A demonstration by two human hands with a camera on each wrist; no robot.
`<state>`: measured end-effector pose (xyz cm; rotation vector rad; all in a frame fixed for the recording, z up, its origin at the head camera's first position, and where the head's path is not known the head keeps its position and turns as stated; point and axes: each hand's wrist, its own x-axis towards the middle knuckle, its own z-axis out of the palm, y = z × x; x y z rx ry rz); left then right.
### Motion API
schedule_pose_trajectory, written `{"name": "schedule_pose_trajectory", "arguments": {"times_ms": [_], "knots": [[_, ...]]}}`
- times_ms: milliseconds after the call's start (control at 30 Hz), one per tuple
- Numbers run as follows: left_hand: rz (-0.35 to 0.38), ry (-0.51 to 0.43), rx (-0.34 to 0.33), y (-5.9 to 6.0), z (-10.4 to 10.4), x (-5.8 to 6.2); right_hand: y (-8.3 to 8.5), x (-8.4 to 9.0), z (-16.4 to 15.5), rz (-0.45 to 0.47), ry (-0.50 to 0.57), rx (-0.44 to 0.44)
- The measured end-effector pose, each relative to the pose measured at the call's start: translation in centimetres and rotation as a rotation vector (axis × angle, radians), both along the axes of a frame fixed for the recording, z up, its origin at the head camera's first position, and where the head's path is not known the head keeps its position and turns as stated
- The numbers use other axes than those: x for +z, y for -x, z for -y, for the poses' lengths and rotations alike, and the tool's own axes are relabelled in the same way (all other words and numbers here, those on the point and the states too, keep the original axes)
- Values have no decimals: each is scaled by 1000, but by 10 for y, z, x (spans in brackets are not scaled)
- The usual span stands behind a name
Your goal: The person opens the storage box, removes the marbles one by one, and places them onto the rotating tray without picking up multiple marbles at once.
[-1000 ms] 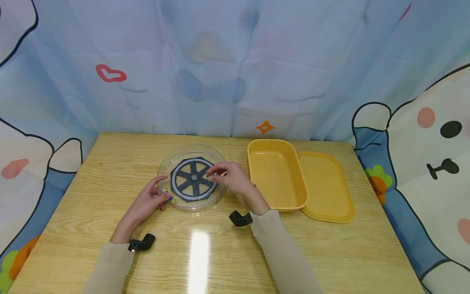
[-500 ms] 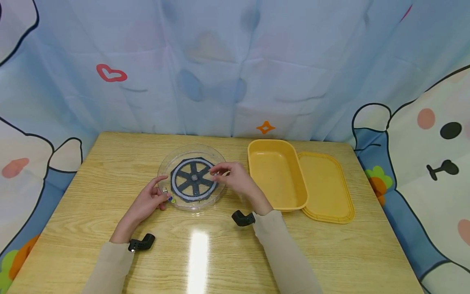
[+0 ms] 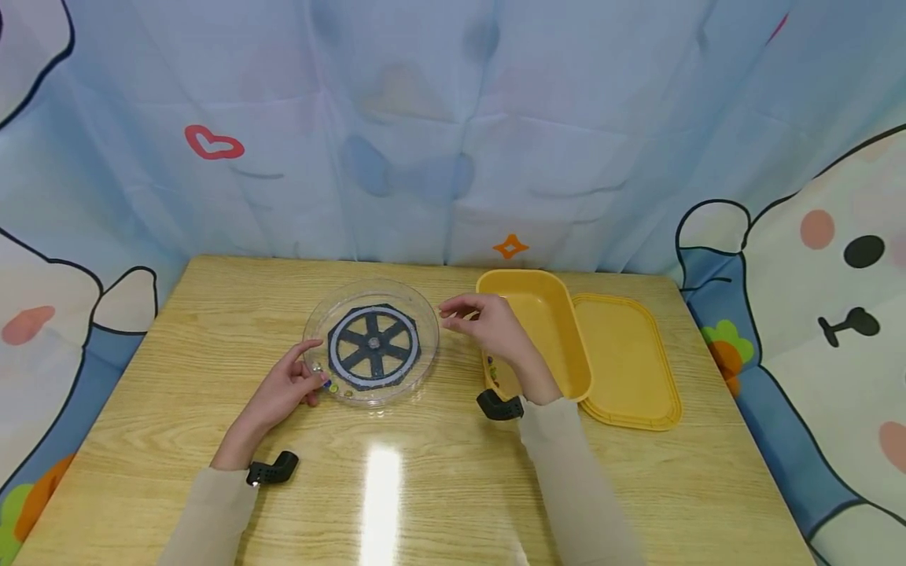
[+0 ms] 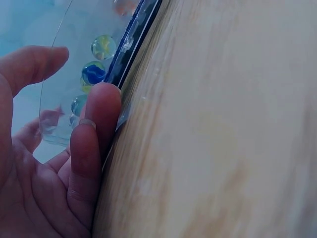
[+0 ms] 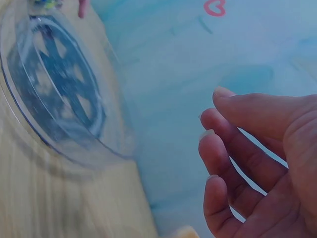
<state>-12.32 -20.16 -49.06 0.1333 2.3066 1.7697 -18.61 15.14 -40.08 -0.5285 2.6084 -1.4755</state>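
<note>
Pale blue cloth with cartoon animals hangs behind a wood-grain surface, which has a bright streak of reflected light towards its near edge. Left of the middle and nearer the far edge sits a clear round dish, showing a dark six-spoked wheel with a pale ring; whether that lies in it or beneath it I cannot tell. Glass marbles rest in the dish along its near-left wall, among them a blue-swirled marble. The left grip holds that side of the dish, fingers and thumb curled about the rim. The right grip hangs between the dish and a yellow box, its fingers loosely bent and empty, the tips just beside the dish's right rim. Small coloured pieces, too small to identify, lie inside the box by its left wall. Next to the box, towards the surface's right edge, lies a flat yellow lid.
</note>
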Motion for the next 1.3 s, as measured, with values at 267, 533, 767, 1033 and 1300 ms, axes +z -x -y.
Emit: {"name": "schedule_pose_trajectory", "arguments": {"times_ms": [267,533,767,1033,1300], "knots": [[1,2,-3,2,-1,1,14,5,-46,-2,8,-29],[6,-2,-5,2,-1,1,34,-5,-77,137,-6,14],[8,-12,-11,3,-1,1,47,-24,-90,333,-114,119],[7,-13,-14,3,-1,0,55,-48,-93,466,-253,278],[14,-18,0,0,1,0,55,-52,-86,480,-298,279]]}}
